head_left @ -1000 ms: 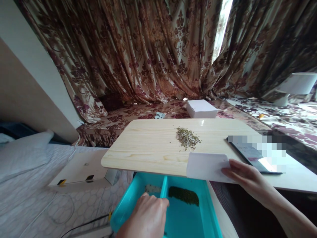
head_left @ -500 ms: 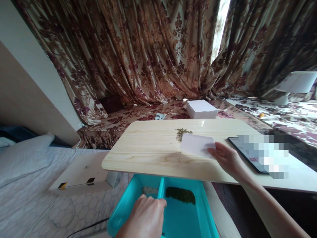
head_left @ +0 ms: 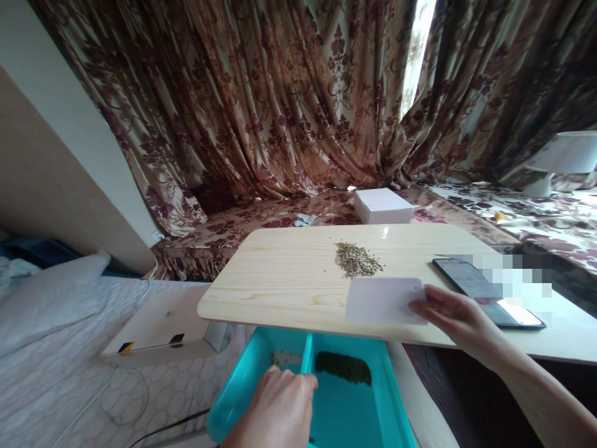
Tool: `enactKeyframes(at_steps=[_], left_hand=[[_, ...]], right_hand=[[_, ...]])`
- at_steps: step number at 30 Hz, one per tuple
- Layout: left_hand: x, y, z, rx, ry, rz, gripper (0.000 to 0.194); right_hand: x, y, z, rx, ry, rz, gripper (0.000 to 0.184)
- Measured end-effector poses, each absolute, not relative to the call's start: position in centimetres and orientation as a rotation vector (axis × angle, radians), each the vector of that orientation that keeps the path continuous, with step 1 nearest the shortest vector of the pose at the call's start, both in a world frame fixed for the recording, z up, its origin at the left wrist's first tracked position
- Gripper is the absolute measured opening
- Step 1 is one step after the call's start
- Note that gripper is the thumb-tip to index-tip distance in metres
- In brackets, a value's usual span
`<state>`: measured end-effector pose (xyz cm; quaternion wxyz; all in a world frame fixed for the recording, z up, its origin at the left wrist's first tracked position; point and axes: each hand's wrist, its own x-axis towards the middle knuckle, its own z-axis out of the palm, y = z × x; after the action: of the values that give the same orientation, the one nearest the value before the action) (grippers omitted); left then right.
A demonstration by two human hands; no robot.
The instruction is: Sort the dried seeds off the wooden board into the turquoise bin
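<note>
My right hand [head_left: 457,317] grips a thin white plastic card [head_left: 385,301] by its right end, low over the front part of the wooden tabletop [head_left: 275,267]. Just beyond the card lies a loose pile of small green and pale beans or seeds [head_left: 358,259]. My left hand [head_left: 282,398] is closed above a turquoise two-part bin [head_left: 394,398], beside its divider; what its fingers hold, if anything, is hidden. In the bin's right compartment rests a heap of dark green beans or seeds [head_left: 344,368]. A few pale ones [head_left: 285,358] show in the left compartment.
A tablet [head_left: 480,292], partly blurred, lies on the table's right side. Behind the table stands a white box [head_left: 383,206] near a small folded cloth [head_left: 304,220]. Another white box [head_left: 163,317] is on the bed at left. A lamp [head_left: 566,152] stands far right.
My right hand has drawn the white card back toward the table's front edge and slightly right, uncovering more of the pile. My left hand stays closed over the bin.
</note>
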<state>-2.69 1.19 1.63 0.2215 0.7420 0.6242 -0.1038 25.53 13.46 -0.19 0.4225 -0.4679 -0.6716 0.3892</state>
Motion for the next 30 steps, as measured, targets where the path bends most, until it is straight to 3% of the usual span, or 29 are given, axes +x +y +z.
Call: enactKeyframes(at_steps=[7,22,30], left_hand=[[-0.5,1.6,1.6,2.157,1.619,-0.455,0.034],[0.1,1.2,1.7,2.052,1.533,-0.346,0.041],[2.8,1.3,-1.1,1.999,1.579,-0.245,0.041]], right_hand=[[27.2,15.6,-1.9,-1.258,-1.458,0.675,0.027],[26.6,16.3,-2.2,-1.276,-1.488,0.544,0.016],[28.9,15.6,-2.8,-1.302,-1.453,0.539,0.016]])
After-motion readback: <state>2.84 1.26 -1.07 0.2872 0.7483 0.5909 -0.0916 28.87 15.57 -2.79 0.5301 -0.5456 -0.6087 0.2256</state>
